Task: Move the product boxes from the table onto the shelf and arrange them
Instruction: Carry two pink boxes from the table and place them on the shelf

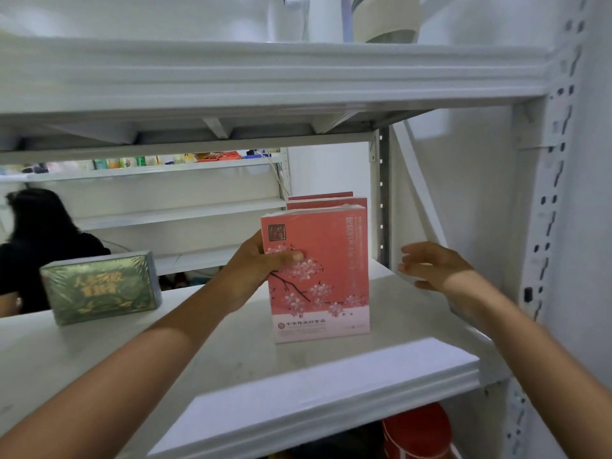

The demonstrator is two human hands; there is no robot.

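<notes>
Left hand (255,270) grips the pink box (324,276), thumb on its face, upright on the shelf (231,359) with more pink boxes (324,202) at its 12 o'clock; right hand (433,266) at 3 o'clock, fingers loose, holding nothing; green box (99,289) at 9 o'clock

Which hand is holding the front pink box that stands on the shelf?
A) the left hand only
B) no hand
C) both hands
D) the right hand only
A: the left hand holds the left edge of the front pink box with its thumb across the face, while the right hand is open to the right, apart from the box.
</notes>
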